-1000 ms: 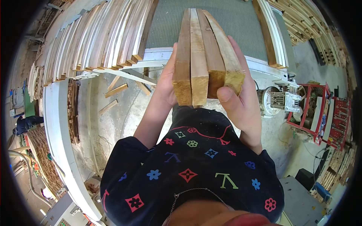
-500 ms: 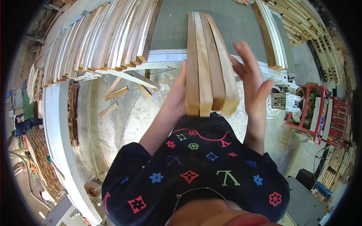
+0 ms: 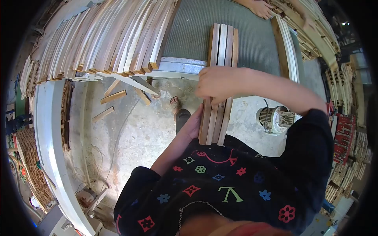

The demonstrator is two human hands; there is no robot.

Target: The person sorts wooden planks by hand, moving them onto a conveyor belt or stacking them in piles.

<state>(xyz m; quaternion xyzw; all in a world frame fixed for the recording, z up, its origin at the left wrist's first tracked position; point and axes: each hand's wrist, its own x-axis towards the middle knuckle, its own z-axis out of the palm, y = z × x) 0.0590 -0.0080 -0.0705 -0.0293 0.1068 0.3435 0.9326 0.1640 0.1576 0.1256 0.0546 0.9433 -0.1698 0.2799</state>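
Several wooden strips [image 3: 213, 124] stand side by side as a bundle in front of my chest, their far ends over the green ribbed belt [image 3: 189, 29]. My left hand [image 3: 193, 122] grips the bundle low on its left side, its fingers mostly hidden beneath the wood. Crossing over from the right, my right hand [image 3: 220, 83] lies on top of the strips about midway along, fingers curled down round them at the left edge.
A long row of upright wooden strips [image 3: 118, 39] lines the belt's left side. More strips [image 3: 284, 47] stand at its right edge, near another person's hand [image 3: 260, 8]. A motor [image 3: 275, 119] sits below right; offcuts [image 3: 113, 96] lie on the floor.
My right hand has gone from open beside the bundle to closed over its top. The strips now sit lower and more evenly together. The other person's hand has come further into view.
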